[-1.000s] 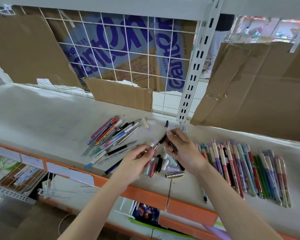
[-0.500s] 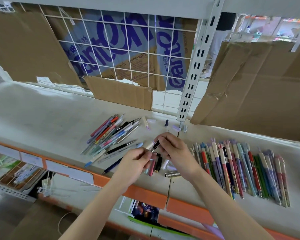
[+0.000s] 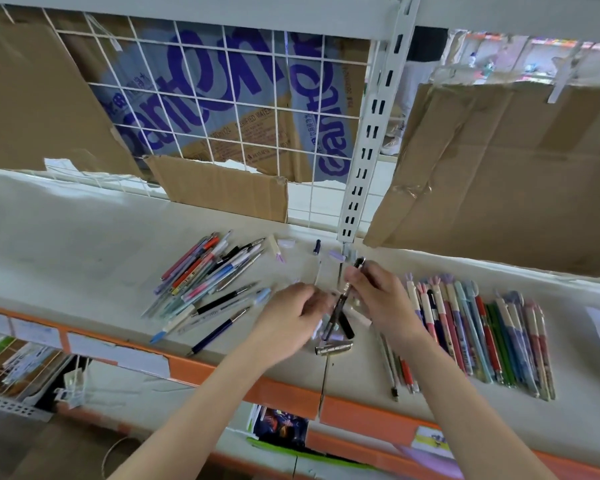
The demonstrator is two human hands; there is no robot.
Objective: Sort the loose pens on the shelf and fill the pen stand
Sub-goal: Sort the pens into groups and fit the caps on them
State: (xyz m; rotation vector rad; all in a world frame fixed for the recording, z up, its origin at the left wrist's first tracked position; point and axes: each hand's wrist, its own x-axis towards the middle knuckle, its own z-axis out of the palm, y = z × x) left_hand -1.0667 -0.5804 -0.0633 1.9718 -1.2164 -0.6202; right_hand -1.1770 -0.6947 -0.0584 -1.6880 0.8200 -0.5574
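My right hand [image 3: 378,299] pinches a slim black pen [image 3: 342,301] near its upper end, tilted over the middle of the white shelf [image 3: 66,258]. My left hand [image 3: 291,317] hovers just left of the pen's lower half, fingers curled; what it holds is hidden. Below the hands lie loose caps and short pens, among them a silver cap [image 3: 333,348]. A mixed pile of pens [image 3: 208,275] lies to the left. A neat row of pens [image 3: 478,337] lies to the right. No pen stand is in view.
A white slotted upright [image 3: 368,133] and wire grid [image 3: 222,98] stand behind the shelf, with cardboard sheets [image 3: 499,174] leaning left and right. Small caps [image 3: 316,247] are scattered near the upright. The shelf's orange front edge [image 3: 281,386] carries paper labels; a lower shelf holds booklets.
The right hand has turned the black pen more upright and lifted its top toward the upright. The left hand has let the light-tipped pen out of sight and moved closer under the right hand.
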